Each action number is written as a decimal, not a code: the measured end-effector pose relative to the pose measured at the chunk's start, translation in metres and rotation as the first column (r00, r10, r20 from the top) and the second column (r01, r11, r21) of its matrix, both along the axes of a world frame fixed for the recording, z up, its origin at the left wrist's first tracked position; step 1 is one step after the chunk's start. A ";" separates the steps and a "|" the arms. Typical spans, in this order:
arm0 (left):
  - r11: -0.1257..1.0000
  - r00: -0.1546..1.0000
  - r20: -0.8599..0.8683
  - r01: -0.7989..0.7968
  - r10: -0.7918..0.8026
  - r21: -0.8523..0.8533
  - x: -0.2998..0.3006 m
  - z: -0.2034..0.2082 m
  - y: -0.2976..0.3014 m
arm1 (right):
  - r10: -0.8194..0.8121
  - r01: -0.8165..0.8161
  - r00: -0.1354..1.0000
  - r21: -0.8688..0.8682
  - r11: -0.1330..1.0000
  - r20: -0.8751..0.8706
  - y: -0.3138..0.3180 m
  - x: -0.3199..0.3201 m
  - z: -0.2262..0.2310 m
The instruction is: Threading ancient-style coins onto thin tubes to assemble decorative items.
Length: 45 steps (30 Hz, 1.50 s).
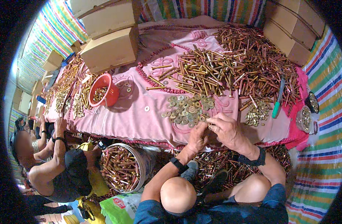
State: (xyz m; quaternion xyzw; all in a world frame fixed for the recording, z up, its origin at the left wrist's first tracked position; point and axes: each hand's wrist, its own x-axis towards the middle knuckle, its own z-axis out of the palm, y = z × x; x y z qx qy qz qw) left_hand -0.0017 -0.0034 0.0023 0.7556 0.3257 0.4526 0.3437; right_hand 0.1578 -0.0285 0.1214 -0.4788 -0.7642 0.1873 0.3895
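Note:
My left hand (198, 135) and my right hand (226, 130) meet at the near edge of the pink cloth, fingers pinched together. A small metal piece shows at the fingertips, but its kind is mostly hidden. Just beyond my hands lies a loose pile of flat round washers (188, 108). To the right of my right hand sits a small heap of brass-coloured nuts (258, 113). Farther back, a large heap of long brass-coloured bolts (212, 71) spreads toward the right.
A green-handled tool (276, 109) lies by the bolts. Nearby at the right edge stands a clear tub (304, 120) of small parts. Leftward are a red bucket (106, 91), cardboard boxes (110, 50) and a seated co-worker (53, 168). A white bucket (139, 164) of bolts stands below the table.

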 end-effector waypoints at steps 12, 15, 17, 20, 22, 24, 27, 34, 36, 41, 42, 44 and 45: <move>0.999 1.000 -0.010 0.003 -0.003 0.043 0.000 0.005 0.000 | 0.075 -0.076 0.997 -0.008 0.997 -0.033 0.007 0.007 -0.004; 0.999 1.000 -0.018 0.012 -0.011 0.039 0.000 0.003 0.000 | 0.118 -0.117 0.993 0.043 0.992 -0.016 0.006 0.009 -0.003; 1.000 1.000 -0.010 0.017 -0.017 0.012 0.000 0.001 0.000 | 0.134 -0.133 0.991 0.053 0.990 -0.008 0.008 0.009 -0.002; 0.999 1.000 0.000 0.016 -0.016 -0.034 0.000 0.000 -0.001 | 0.124 -0.125 0.992 0.062 0.990 0.016 0.010 0.010 -0.004; 0.999 1.000 -0.019 0.005 -0.006 -0.032 0.001 0.000 -0.001 | 0.097 -0.098 0.995 0.078 0.992 0.013 0.011 0.011 -0.010; 1.000 1.000 -0.009 0.020 -0.020 -0.005 0.000 -0.003 0.001 | 0.065 -0.064 0.998 0.024 0.998 -0.026 0.011 0.011 -0.012; 1.000 1.000 -0.016 0.017 -0.017 0.005 -0.001 -0.007 0.000 | 0.041 -0.041 0.998 0.000 0.999 -0.050 0.010 0.008 -0.011; 0.998 0.999 -0.034 0.005 -0.007 -0.063 0.000 -0.007 -0.001 | -0.050 0.046 0.997 -0.064 0.997 -0.054 0.001 0.005 -0.008; 0.999 0.999 -0.038 0.011 -0.013 -0.044 0.000 -0.007 -0.001 | -0.112 0.108 0.993 -0.142 0.984 -0.024 -0.003 0.003 0.002; 0.995 1.000 0.003 0.025 -0.025 -0.101 -0.002 -0.009 -0.002 | -0.101 0.100 0.991 0.020 0.995 0.090 0.000 -0.002 0.003; 0.997 1.000 0.002 0.014 -0.014 -0.076 -0.001 -0.008 -0.002 | -0.086 0.082 0.990 0.047 0.996 0.110 0.001 -0.001 0.001; 1.000 1.000 -0.003 -0.011 0.011 -0.026 -0.001 -0.008 -0.002 | -0.051 0.040 0.990 0.088 0.995 0.135 0.001 -0.002 0.000; 0.999 1.000 -0.005 -0.009 0.009 -0.031 0.001 -0.004 -0.002 | -0.041 0.025 0.988 0.104 0.994 0.149 0.000 0.000 0.001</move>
